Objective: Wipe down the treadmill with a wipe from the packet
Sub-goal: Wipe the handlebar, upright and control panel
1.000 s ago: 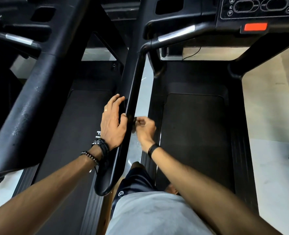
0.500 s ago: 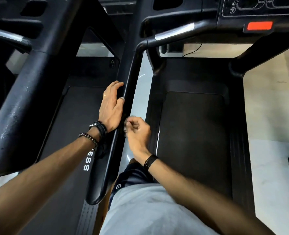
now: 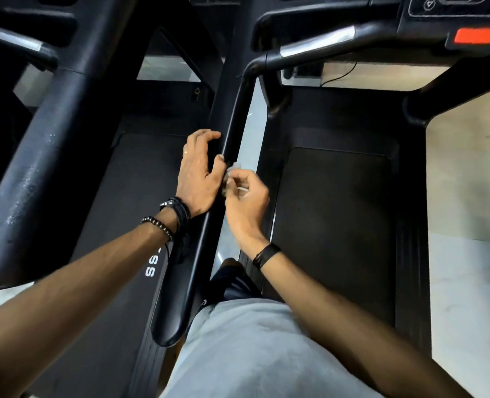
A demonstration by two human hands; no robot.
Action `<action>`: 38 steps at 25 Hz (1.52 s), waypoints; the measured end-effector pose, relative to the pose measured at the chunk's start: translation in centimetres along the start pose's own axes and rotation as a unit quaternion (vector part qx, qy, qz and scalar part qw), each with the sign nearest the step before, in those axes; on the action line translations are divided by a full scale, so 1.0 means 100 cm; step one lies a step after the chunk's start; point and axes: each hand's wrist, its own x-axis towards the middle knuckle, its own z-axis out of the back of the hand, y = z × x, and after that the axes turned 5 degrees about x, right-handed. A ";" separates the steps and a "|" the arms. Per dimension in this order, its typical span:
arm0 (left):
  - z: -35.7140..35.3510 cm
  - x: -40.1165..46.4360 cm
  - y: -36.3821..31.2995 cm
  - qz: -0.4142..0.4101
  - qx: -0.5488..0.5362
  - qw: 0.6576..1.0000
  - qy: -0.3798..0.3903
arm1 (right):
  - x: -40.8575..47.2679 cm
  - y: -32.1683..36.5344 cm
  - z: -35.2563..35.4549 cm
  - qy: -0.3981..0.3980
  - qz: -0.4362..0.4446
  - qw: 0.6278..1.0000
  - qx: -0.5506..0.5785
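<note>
mid-frame, right hand (image 3: 245,196) pinches a small wipe (image 3: 232,171) against the black handrail (image 3: 209,225), left hand (image 3: 199,176) rests on it with loose fingers, looks mid-wipe, next probably slide further up the rail

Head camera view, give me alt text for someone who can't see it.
A person's right hand pinches a small crumpled wipe against a black treadmill handrail, while the left hand rests open on the rail's other side.
</note>
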 end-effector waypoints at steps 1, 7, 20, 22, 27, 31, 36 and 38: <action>-0.001 0.000 0.001 -0.004 -0.005 1.000 -0.004 | 0.013 -0.002 -0.003 -0.010 0.003 1.000 -0.008; -0.003 0.003 0.004 -0.006 -0.019 1.000 -0.013 | -0.016 -0.023 0.005 0.001 -0.082 0.996 -0.022; -0.001 -0.001 0.007 0.017 -0.051 0.999 -0.005 | -0.034 -0.024 0.000 -0.053 -0.070 0.995 -0.052; -0.001 -0.001 0.007 0.016 -0.059 0.998 0.003 | -0.014 -0.013 -0.007 -0.073 -0.011 0.997 -0.038; 0.000 -0.002 0.007 0.025 -0.069 0.997 0.017 | 0.005 -0.039 -0.008 -0.063 -0.079 0.988 -0.118; 0.001 -0.002 0.008 0.025 -0.072 0.997 0.011 | -0.016 -0.013 0.002 -0.007 -0.039 0.996 -0.085; -0.002 -0.004 0.011 0.020 -0.067 0.998 -0.007 | 0.056 -0.010 -0.003 0.015 0.008 0.996 -0.084; -0.002 -0.004 0.010 0.022 -0.063 0.998 -0.010 | 0.055 -0.033 0.001 0.046 -0.057 0.990 -0.122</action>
